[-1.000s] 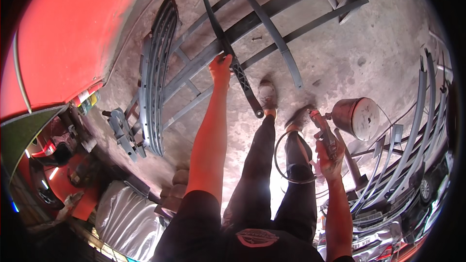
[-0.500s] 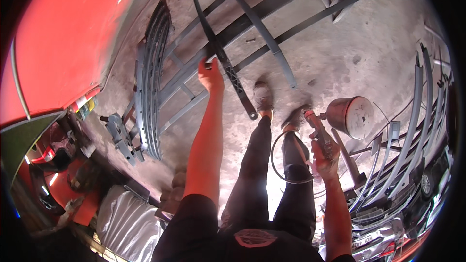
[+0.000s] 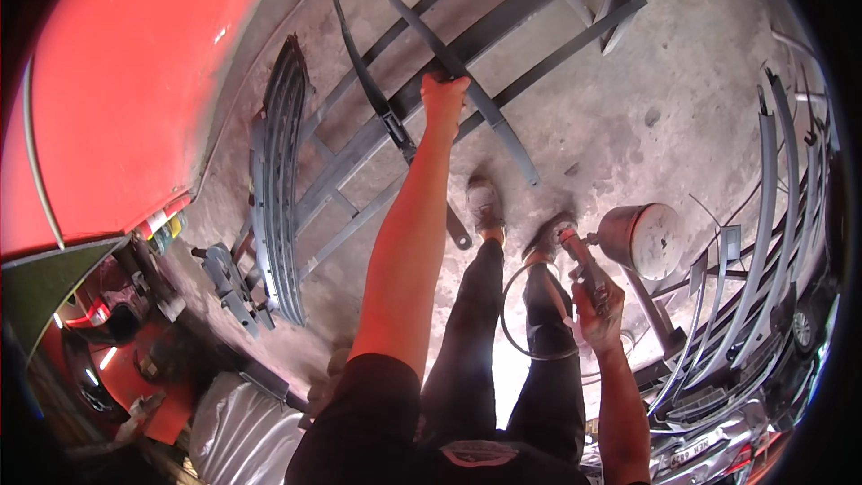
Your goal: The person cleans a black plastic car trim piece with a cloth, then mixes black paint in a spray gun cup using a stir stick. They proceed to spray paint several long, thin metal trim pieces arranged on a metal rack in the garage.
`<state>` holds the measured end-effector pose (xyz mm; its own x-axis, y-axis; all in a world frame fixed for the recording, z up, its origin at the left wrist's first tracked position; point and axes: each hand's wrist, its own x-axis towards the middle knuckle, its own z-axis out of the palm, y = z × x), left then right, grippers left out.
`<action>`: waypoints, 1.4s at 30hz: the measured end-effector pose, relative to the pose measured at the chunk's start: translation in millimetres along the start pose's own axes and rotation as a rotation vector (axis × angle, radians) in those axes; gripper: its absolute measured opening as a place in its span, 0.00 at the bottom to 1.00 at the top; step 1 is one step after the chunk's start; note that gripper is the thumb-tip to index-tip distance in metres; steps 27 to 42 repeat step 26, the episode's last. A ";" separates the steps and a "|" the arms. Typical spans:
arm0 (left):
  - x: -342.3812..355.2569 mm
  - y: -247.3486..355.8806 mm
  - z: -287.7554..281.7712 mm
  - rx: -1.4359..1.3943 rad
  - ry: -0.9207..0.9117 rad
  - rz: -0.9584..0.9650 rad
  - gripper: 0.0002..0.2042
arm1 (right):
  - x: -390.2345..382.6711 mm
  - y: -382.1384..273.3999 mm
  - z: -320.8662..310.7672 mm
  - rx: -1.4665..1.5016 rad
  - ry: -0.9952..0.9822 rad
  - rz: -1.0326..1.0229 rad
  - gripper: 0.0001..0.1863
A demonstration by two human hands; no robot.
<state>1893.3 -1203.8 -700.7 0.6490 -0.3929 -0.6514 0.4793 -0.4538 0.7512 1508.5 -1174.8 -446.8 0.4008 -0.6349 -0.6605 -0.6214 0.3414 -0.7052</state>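
My left hand point(image 3: 445, 94) is closed on a long, curved dark-grey strip point(image 3: 498, 121), near its middle. The strip lies crosswise over a low grey metal frame point(image 3: 503, 31). Left of it, a second dark curved strip point(image 3: 356, 61) rests across the same frame, its lower stretch partly behind my left forearm. In my right hand point(image 3: 600, 314) is a spray gun point(image 3: 584, 269), with a round, paint-stained metal cup point(image 3: 642, 238) at its front. A thin hose point(image 3: 510, 332) loops from the gun past my right leg.
Slatted grey panels point(image 3: 283, 180) stand left of the frame, with a grey bracket-like part point(image 3: 235, 283) nearby. Several long curved strips point(image 3: 768, 162) are racked at the right. A red surface point(image 3: 117, 90) fills the upper left. A silvery cover point(image 3: 247, 431) lies lower left.
My left hand has let go of the left strip, moved right and closed on the right-hand strip. That left strip sits slightly lower. My right hand still holds the spray gun.
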 end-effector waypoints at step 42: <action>-35.5 12.1 54.0 0.888 0.055 0.506 0.17 | -12.1 19.5 -22.0 0.027 0.028 -0.030 0.18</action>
